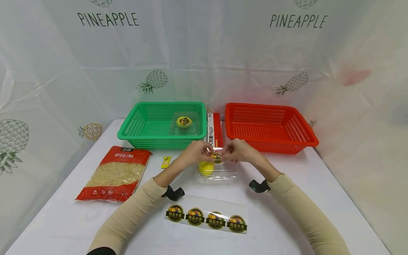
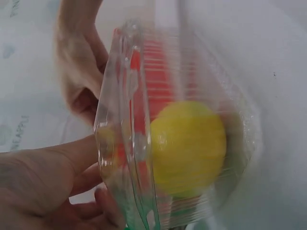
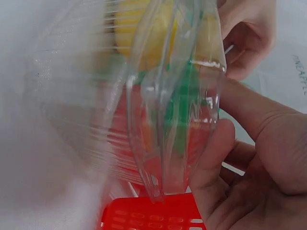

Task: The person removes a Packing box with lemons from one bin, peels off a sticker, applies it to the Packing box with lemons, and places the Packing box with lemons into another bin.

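Note:
A clear plastic clamshell box (image 1: 220, 174) stands on the white table with its lid down. Inside it, on the left, sits a yellow fruit (image 1: 206, 169), also seen through the ribbed wall in the left wrist view. A round black-and-gold fruit sticker (image 1: 217, 158) lies over the lid. My left hand (image 1: 198, 152) pinches the sticker's left edge with thumb and finger. From the other side, my right hand (image 1: 239, 151) pinches its right edge. In the right wrist view, the thumb and fingers are right at the lid; the fingertips are partly hidden.
A strip of several stickers (image 1: 206, 216) lies in front. Behind stand a green basket (image 1: 162, 143) with another boxed fruit (image 1: 184, 122), a red basket (image 1: 271, 147), and a red pasta box (image 1: 217, 131) between them. At left are a pasta bag (image 1: 116, 173) and a small yellow packet (image 1: 166, 162).

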Demonstrator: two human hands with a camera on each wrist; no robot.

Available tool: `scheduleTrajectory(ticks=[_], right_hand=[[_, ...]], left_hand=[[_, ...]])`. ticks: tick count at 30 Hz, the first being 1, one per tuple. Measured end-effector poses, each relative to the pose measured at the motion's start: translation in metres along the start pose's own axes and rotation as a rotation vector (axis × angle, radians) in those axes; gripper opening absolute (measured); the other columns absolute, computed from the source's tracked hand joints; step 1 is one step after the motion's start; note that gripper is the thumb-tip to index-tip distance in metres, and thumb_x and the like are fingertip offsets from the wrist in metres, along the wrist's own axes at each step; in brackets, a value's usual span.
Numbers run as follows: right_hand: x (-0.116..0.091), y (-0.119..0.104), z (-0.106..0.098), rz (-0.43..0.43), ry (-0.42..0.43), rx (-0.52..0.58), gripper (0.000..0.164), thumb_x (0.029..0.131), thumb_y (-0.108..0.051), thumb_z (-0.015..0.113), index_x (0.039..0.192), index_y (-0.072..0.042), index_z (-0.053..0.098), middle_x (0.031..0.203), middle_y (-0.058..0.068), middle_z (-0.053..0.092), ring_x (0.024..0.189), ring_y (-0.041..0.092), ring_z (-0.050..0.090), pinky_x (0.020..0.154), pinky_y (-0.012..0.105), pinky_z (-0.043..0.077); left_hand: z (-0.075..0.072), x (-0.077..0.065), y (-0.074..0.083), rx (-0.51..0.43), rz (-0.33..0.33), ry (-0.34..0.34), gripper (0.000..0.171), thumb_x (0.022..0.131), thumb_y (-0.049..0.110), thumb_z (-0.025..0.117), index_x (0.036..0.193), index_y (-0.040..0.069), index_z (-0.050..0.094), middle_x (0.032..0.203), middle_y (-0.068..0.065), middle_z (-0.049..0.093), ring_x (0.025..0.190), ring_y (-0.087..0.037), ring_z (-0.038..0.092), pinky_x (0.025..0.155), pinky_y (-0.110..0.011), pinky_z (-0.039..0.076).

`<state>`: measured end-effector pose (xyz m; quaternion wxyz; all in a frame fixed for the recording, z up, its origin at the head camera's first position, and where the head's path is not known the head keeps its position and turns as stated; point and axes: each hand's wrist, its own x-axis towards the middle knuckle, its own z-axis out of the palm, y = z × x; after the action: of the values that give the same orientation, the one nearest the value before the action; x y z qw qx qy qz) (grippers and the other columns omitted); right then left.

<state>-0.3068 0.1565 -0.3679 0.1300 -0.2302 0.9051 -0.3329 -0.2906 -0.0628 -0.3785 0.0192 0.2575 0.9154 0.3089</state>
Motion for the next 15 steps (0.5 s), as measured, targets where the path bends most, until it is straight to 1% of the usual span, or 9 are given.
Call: scheduleTrajectory(ticks=[3,6,8,11,15], right_hand=[[0.0007,-0.001,0.0018,-0.003,0.004,-0.028,0.023,0.077,-0.025,0.085,0.085,-0.01,0.07,0.067,0.002,0.06,0.053,0.014,0.051,0.049,0.023,0.049],[0.0015,-0.0005,0.0032,-0.01,0.007,-0.051,0.025,0.075,-0.028,0.086,0.084,-0.011,0.069,0.067,0.001,0.059,0.052,0.013,0.05,0.047,0.022,0.047],[0.0017,0.0007,0.0033,-0.019,0.0,-0.058,0.024,0.076,-0.028,0.086,0.084,-0.011,0.069,0.067,0.001,0.059,0.052,0.012,0.05,0.047,0.022,0.048],[0.0017,0.0033,0.0021,-0.03,-0.011,-0.041,0.021,0.078,-0.024,0.084,0.085,-0.01,0.071,0.068,0.003,0.061,0.052,0.012,0.051,0.048,0.022,0.049],[0.0019,0.006,0.0004,-0.043,-0.005,-0.016,0.014,0.083,-0.019,0.079,0.087,-0.007,0.072,0.071,0.01,0.065,0.052,0.013,0.052,0.05,0.023,0.05]], left_hand=[[0.0029,-0.0034,0.0044,0.087,-0.016,0.024,0.028,0.08,0.03,0.081,0.099,0.012,0.072,0.085,0.0,0.07,0.08,-0.013,0.061,0.064,-0.025,0.047],[0.0061,-0.006,0.0048,0.12,-0.043,0.04,0.031,0.08,0.037,0.081,0.101,0.015,0.072,0.087,0.002,0.069,0.081,-0.013,0.06,0.062,-0.026,0.048],[0.0072,-0.0068,0.0034,0.104,-0.051,0.046,0.03,0.081,0.037,0.08,0.101,0.016,0.072,0.087,0.002,0.068,0.081,-0.013,0.06,0.061,-0.026,0.047],[0.0081,-0.0062,-0.0009,0.071,-0.046,0.056,0.023,0.082,0.032,0.079,0.099,0.017,0.072,0.084,0.002,0.068,0.079,-0.012,0.06,0.06,-0.026,0.045],[0.0083,-0.004,-0.0046,0.037,-0.048,0.068,0.015,0.086,0.028,0.077,0.096,0.018,0.072,0.079,0.002,0.067,0.072,-0.012,0.058,0.056,-0.024,0.04]])
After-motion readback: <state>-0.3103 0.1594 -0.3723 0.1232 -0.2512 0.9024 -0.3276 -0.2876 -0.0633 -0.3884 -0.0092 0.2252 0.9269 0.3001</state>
